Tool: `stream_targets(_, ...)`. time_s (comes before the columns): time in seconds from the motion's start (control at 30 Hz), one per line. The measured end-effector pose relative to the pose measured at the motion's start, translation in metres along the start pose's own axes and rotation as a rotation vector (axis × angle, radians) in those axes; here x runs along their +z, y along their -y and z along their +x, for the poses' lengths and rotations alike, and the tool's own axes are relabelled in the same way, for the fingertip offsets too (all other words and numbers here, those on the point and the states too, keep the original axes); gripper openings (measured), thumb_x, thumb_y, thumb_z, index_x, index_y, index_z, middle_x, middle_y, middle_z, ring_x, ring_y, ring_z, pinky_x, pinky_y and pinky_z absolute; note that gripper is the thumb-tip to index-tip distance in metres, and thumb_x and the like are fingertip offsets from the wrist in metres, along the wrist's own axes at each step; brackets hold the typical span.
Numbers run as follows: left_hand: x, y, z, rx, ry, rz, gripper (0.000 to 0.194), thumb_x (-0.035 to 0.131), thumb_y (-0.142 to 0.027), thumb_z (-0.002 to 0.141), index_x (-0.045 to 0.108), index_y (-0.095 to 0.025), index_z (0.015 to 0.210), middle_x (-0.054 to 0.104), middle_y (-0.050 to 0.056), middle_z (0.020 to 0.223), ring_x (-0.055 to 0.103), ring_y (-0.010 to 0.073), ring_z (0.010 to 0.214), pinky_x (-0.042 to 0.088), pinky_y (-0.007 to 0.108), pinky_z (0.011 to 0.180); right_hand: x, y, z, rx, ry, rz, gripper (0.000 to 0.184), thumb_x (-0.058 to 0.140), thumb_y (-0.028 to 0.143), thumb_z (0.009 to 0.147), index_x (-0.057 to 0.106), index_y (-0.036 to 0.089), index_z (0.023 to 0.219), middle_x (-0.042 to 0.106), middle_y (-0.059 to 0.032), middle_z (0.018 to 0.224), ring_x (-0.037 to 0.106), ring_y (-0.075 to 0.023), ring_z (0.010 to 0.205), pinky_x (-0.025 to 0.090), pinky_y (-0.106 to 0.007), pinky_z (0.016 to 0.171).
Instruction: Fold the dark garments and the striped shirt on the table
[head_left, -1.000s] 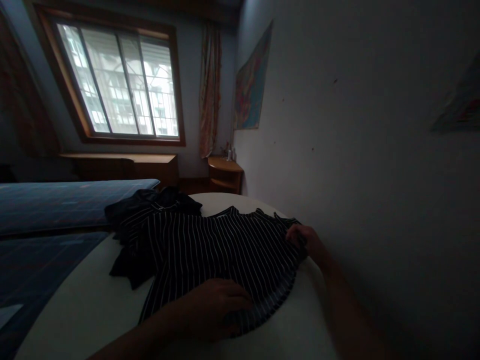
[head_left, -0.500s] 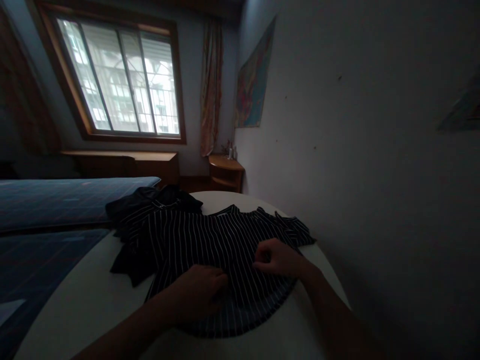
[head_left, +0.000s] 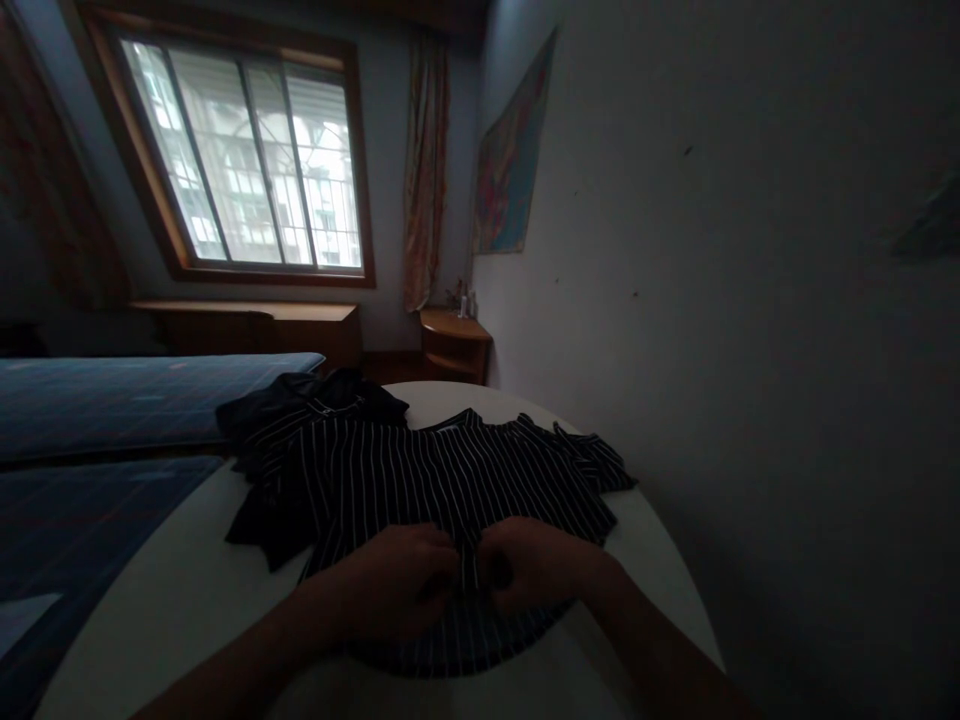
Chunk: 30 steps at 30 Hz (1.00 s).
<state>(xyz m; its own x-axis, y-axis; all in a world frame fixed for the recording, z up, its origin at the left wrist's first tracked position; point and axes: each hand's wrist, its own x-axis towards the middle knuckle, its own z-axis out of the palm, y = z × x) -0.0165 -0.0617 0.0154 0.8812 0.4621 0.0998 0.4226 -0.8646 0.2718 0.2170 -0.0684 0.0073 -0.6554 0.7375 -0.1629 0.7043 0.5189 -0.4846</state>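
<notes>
A black shirt with thin white stripes (head_left: 465, 475) lies spread on the round white table (head_left: 180, 600), its collar side away from me and its curved hem towards me. Over the lower front, my left hand (head_left: 401, 580) is closed, fingertips pinched at the cloth near the middle line. Close beside it, a small gap apart, my right hand (head_left: 529, 565) is curled the same way, thumb and fingers on the cloth. The fabric between the two hands looks slightly drawn up. Both hands hide part of the shirt, and the dim light blurs the fingertips.
More dark clothing (head_left: 300, 400) lies bunched at the table's far left. A bed with a blue checked mattress (head_left: 150, 400) stands to the left. The bare wall (head_left: 712, 350) runs close along the right. A wooden corner shelf (head_left: 454, 325) and a window are at the back.
My right hand has moved left and towards me, from the shirt's right side to beside my left hand. My left hand has stayed about where it was.
</notes>
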Motion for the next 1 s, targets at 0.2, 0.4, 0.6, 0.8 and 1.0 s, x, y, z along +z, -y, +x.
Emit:
stream_targets(0.2,-0.003,-0.017,-0.004,0.033,0.133,-0.13,0.015,0.06,-0.011,0.076,0.066,-0.022,0.084,0.07,0.0,0.083,0.064,0.0155,0.074,0.044,0.024,0.064,-0.013,0.007,-0.015,0.061,0.046,0.271,0.015,0.069,0.022,0.072,0.073,0.019,0.087,0.067,0.0029,0.074,0.059,-0.0093,0.065,0.043,-0.018,0.058)
stream_targets(0.4,0.005,-0.014,-0.007,-0.067,0.244,-0.163,0.011,0.064,-0.026,0.081,0.072,-0.023,0.089,0.073,0.0,0.077,0.066,0.0153,0.062,0.035,0.022,0.049,-0.007,0.005,-0.01,0.077,0.22,0.342,0.029,0.08,0.037,0.07,0.076,0.019,0.092,0.07,0.0018,0.076,0.061,-0.0098,0.064,0.042,-0.018,0.055)
stream_targets(0.6,0.009,-0.009,-0.003,-0.093,0.226,-0.042,0.014,0.067,-0.025,0.077,0.073,-0.021,0.089,0.075,0.004,0.085,0.068,0.0187,0.071,0.043,0.024,0.057,-0.006,-0.002,-0.006,0.098,0.074,0.179,0.029,0.078,0.034,0.072,0.074,0.018,0.096,0.07,0.0008,0.079,0.061,-0.0109,0.068,0.042,-0.019,0.057)
stream_targets(0.8,0.02,-0.021,-0.002,-0.095,0.375,-0.05,0.012,0.063,-0.017,0.077,0.074,-0.019,0.075,0.072,0.003,0.069,0.052,0.0114,0.046,0.029,0.022,0.044,-0.004,0.017,-0.006,0.151,0.214,-0.029,0.026,0.081,0.029,0.066,0.074,0.02,0.09,0.069,0.0021,0.078,0.06,-0.0116,0.064,0.035,-0.019,0.05)
stream_targets(1.0,0.023,-0.014,-0.005,0.096,0.607,-0.227,0.02,0.067,-0.01,0.073,0.075,-0.023,0.087,0.072,-0.002,0.074,0.058,0.0123,0.053,0.038,0.021,0.049,0.026,0.047,-0.022,0.117,0.385,-0.284,0.008,0.071,0.029,0.075,0.074,0.022,0.077,0.063,0.0025,0.061,0.049,-0.0116,0.046,0.027,-0.022,0.04)
